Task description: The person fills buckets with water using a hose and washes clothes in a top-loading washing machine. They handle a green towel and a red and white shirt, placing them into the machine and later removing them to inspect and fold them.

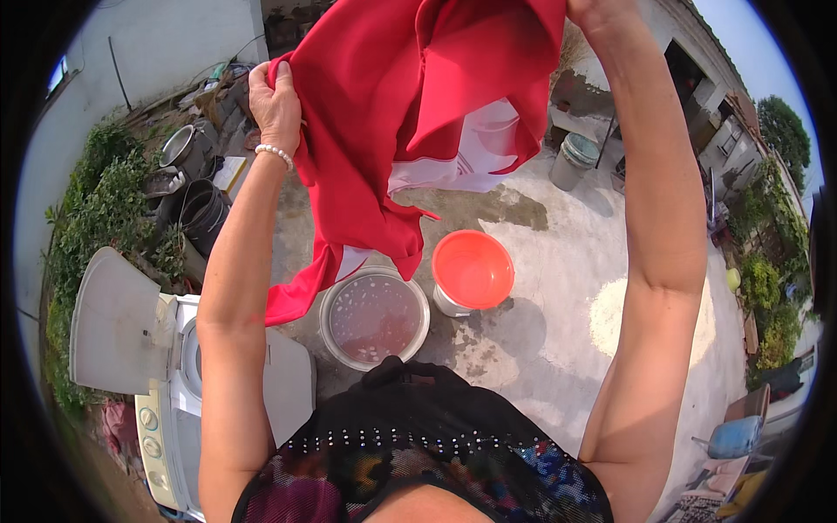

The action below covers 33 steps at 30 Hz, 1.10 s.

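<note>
A red garment (366, 111) with white parts hangs stretched between my raised hands at the top of the head view. My left hand (276, 108), with a beaded bracelet at its wrist, pinches the garment's left edge between thumb and fingers. At the top right edge my right hand (598, 10) is partly cut off; it grips the other upper side of the cloth. One red end dangles beside a metal basin (376, 317) of cloudy water with foam. Right of the basin, an orange-red plastic basin (473, 269) sits on top of a white bucket (451, 303).
A twin-tub washing machine (152, 451) stands at the left, its lid (114, 320) raised. Dark buckets (201, 212) and plants line the left wall. A lidded bucket (575, 160) stands farther off. Pale grainy material (608, 314) lies on the concrete at right, with a blue stool-like object (735, 437) beyond.
</note>
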Motion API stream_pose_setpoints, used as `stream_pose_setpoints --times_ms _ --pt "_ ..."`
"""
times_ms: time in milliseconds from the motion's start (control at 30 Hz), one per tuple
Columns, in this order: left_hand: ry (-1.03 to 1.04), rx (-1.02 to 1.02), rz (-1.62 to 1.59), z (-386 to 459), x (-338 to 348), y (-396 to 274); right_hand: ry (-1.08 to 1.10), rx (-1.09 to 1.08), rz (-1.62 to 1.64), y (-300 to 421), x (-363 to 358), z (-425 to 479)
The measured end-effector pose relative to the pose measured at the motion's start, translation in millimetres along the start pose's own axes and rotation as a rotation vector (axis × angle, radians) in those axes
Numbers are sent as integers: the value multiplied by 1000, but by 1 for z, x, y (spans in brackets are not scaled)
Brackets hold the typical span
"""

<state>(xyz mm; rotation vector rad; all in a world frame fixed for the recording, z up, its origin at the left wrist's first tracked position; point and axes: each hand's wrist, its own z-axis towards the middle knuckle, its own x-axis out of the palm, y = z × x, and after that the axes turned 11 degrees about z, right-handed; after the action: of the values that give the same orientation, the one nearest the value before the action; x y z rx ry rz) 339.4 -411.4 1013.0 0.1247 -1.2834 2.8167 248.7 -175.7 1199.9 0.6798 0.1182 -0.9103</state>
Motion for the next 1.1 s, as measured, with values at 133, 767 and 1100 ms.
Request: stream_pose_setpoints --times_ms 133,767,1100 --pt "449 143 -55 -126 16 -1 553 -87 -23 45 78 -14" --pt "834 -104 -246 -131 -7 -43 109 613 38 -131 28 -305" --pt "850 -167 -178 -99 -36 -69 -457 575 711 -126 8 -267"
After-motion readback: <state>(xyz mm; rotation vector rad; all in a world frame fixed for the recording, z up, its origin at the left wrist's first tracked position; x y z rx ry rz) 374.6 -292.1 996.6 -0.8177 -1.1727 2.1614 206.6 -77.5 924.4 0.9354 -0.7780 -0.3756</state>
